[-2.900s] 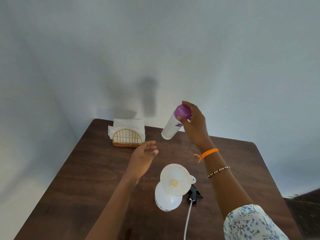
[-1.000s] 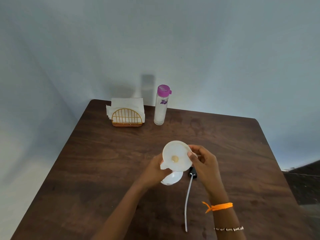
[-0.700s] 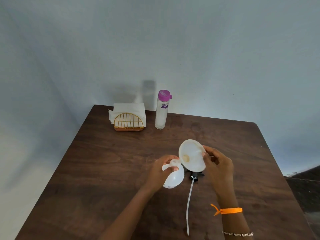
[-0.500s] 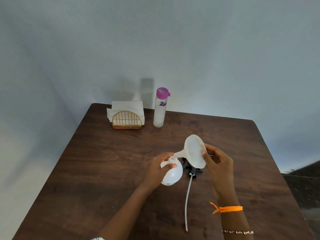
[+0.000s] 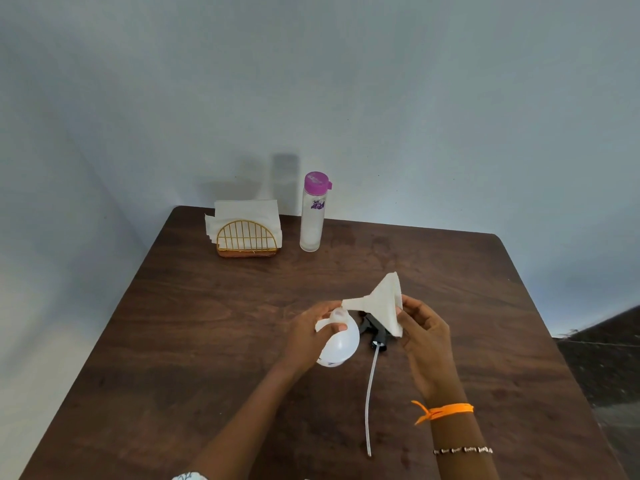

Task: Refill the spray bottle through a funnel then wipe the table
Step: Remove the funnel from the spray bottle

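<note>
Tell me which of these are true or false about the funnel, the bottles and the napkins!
1. The white plastic funnel sits upright in the bottle's neck. False: the right hand holds it tipped sideways, out of the neck.
2. The left hand grips the round white spray bottle. True.
3. The tall clear bottle with the purple lid lies on its side. False: it stands upright.
4. The black spray head with its long tube lies on the brown wooden table. True.
5. White napkins stand in a gold wire holder. True.
</note>
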`<action>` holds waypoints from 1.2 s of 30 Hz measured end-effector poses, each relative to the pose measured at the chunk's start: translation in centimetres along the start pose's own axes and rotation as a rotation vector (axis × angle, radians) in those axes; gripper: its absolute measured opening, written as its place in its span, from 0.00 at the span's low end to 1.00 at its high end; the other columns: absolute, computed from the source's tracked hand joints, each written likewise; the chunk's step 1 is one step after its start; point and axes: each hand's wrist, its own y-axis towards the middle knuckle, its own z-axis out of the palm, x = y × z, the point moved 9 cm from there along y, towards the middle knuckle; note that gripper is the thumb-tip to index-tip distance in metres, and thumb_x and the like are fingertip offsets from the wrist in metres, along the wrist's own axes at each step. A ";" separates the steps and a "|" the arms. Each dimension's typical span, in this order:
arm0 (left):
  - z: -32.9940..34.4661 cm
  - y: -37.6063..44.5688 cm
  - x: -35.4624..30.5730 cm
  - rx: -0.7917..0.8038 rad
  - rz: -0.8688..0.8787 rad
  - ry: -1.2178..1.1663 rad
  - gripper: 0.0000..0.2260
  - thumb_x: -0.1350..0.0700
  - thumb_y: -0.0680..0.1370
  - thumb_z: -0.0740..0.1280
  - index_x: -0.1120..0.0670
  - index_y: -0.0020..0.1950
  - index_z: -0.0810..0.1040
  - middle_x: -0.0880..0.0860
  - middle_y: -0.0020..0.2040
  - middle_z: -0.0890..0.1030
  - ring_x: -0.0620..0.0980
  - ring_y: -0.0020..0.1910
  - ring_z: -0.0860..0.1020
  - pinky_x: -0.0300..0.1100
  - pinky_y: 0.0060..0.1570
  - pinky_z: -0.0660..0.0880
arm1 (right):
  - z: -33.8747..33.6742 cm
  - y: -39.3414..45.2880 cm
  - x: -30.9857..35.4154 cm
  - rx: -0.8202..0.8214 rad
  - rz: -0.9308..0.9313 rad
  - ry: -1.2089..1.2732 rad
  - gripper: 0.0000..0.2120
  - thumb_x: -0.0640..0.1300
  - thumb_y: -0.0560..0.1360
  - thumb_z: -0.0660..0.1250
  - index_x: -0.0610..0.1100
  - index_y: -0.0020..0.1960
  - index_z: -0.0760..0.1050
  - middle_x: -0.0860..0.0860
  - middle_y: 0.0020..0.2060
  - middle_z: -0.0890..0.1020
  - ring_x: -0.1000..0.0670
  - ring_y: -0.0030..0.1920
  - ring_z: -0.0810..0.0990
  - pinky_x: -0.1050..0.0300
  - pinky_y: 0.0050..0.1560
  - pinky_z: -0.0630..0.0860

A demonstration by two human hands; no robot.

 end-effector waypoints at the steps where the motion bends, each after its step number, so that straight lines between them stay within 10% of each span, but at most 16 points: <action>1: 0.1 0.1 0.1 0.005 0.003 -0.001 0.17 0.51 0.73 0.70 0.44 0.61 0.73 0.43 0.58 0.76 0.46 0.57 0.75 0.41 0.55 0.74 | -0.1 0.0 0.0 -0.018 0.002 -0.013 0.09 0.35 0.74 0.66 0.46 0.50 0.78 0.47 0.48 0.83 0.49 0.47 0.82 0.61 0.39 0.80; 16: 0.5 0.0 0.4 0.024 0.008 -0.045 0.17 0.45 0.71 0.70 0.42 0.60 0.75 0.45 0.58 0.79 0.48 0.57 0.77 0.53 0.57 0.76 | 0.5 -0.7 -1.1 0.016 0.137 0.059 0.07 0.34 0.74 0.66 0.44 0.48 0.76 0.45 0.45 0.82 0.47 0.45 0.81 0.55 0.40 0.81; 31: 0.3 -0.5 -0.9 0.058 0.021 -0.113 0.13 0.48 0.71 0.71 0.38 0.53 0.74 0.44 0.59 0.77 0.50 0.59 0.75 0.41 0.53 0.77 | 0.6 -0.6 -2.1 0.042 0.286 0.350 0.11 0.30 0.76 0.58 0.38 0.53 0.76 0.45 0.42 0.84 0.50 0.42 0.83 0.61 0.37 0.80; 36: -0.7 -0.1 -1.7 0.076 0.009 -0.116 0.25 0.50 0.71 0.72 0.38 0.65 0.67 0.39 0.60 0.72 0.40 0.59 0.71 0.39 0.58 0.68 | 1.9 0.7 -2.3 0.033 0.351 0.462 0.11 0.30 0.76 0.57 0.37 0.52 0.76 0.45 0.39 0.84 0.52 0.37 0.84 0.62 0.35 0.80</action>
